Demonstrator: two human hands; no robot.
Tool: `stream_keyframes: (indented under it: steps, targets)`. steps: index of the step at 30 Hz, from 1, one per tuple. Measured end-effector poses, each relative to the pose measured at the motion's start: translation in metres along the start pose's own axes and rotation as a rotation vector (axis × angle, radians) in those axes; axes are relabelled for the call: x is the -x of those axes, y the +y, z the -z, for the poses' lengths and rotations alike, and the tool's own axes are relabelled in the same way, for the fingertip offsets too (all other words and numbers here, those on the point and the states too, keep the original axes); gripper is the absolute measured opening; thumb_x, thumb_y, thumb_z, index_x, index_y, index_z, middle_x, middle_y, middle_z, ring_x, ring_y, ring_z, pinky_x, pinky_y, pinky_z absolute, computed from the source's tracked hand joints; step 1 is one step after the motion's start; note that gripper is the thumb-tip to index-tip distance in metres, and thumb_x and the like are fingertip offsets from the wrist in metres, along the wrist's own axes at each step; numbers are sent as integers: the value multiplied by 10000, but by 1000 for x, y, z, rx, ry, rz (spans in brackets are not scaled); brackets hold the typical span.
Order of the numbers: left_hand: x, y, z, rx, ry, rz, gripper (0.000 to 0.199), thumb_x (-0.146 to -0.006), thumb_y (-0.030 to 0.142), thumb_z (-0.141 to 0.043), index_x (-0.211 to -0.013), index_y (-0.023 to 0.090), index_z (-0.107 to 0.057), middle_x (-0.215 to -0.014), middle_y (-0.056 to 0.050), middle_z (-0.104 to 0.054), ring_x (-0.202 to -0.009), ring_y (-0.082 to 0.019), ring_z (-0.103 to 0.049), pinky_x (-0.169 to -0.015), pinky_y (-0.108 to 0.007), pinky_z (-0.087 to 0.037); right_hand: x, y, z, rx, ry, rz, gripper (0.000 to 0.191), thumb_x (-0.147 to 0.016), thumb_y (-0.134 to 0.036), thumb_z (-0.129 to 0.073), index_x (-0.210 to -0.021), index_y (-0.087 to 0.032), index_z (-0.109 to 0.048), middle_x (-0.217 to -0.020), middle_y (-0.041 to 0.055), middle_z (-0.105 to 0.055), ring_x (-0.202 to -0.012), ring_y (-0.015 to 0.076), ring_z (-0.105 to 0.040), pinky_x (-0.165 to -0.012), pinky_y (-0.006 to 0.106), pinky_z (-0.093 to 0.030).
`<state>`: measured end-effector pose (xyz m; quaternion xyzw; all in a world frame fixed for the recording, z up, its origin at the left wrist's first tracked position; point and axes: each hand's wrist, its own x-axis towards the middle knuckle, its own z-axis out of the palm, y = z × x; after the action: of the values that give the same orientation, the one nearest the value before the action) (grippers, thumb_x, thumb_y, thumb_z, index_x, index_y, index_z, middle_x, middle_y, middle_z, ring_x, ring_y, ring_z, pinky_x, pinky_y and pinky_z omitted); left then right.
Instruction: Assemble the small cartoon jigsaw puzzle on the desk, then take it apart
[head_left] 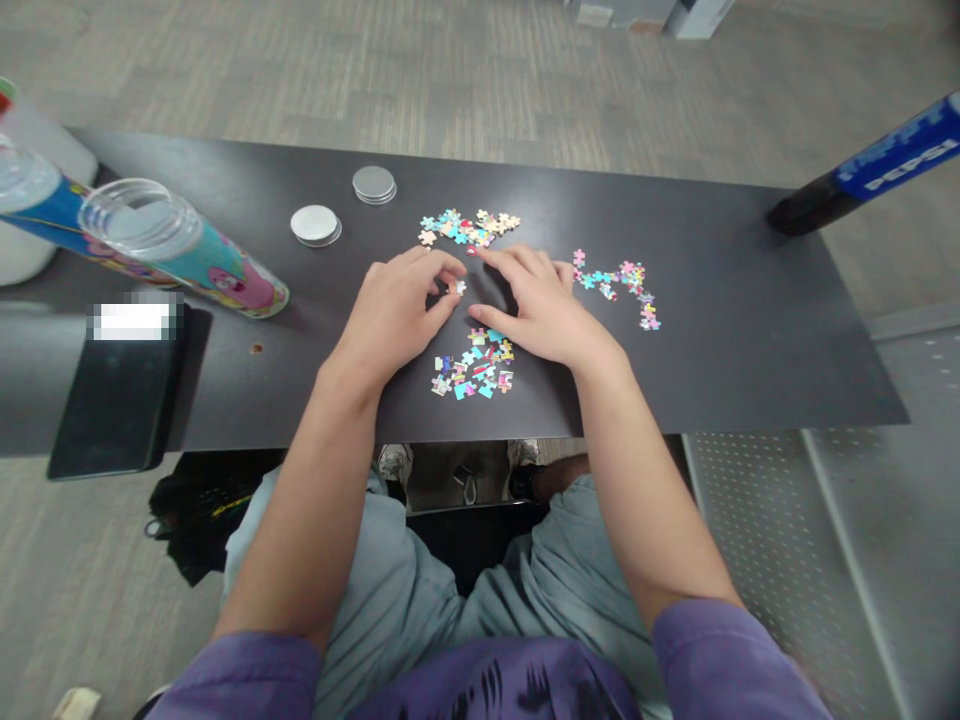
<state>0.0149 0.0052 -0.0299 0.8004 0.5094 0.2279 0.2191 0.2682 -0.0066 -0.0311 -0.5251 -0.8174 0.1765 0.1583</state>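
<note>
My left hand (405, 308) is curled, with a small pale jigsaw puzzle piece (459, 287) at its thumb and forefinger tips. Across from it, my right hand (538, 305) has its thumb and forefinger apart and nothing between them; its forefinger tip is beside a red puzzle piece (471, 251). Beyond both hands lies a pile of colourful puzzle pieces (469, 230). Nearer my body, more loose pieces (465, 390) are spread out. To the right of my right hand, a crooked chain of puzzle pieces (598, 279) lies on the table.
On the dark table (712, 330), two stacks of round metal lids (315, 224) (374, 183) lie at the back left. Clear-topped printed canisters (217, 265) and a black phone-like slab (112, 400) are at the left. A Pepsi bottle (862, 170) stands at the right edge.
</note>
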Motion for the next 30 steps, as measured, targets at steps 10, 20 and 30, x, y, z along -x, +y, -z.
stream_keyframes:
  steps: [10,20,30]
  targets:
    - [6,-26,20,61,173,154,357,-1088,238,-832,-1441,284,-853,-1366,-77,-944,-1106,-310,-847,-1063,-506,-665,-3,-7,-5,17,23,47,480,-1329,-460,-686,-1792,-422,-807,-1756,151,-752,-1617,474,-657,-1345,700,-470]
    - [6,-22,10,119,114,107,345,-1011,299,-919,-1353,258,-916,-1270,-77,-959,-1047,-310,-835,-1015,-496,-666,-17,-13,-7,-29,41,-25,62,-1225,-273,-825,-1273,-295,-858,-1505,122,-784,-1428,418,-715,-1309,634,-479]
    - [6,-20,13,11,99,172,192,-1046,387,-871,-1222,314,-891,-1304,-92,-917,-1029,-332,-796,-1005,-553,-671,-7,1,13,-41,11,-6,165,-1176,-335,-755,-1230,-325,-911,-1379,110,-828,-1283,409,-753,-1259,647,-464]
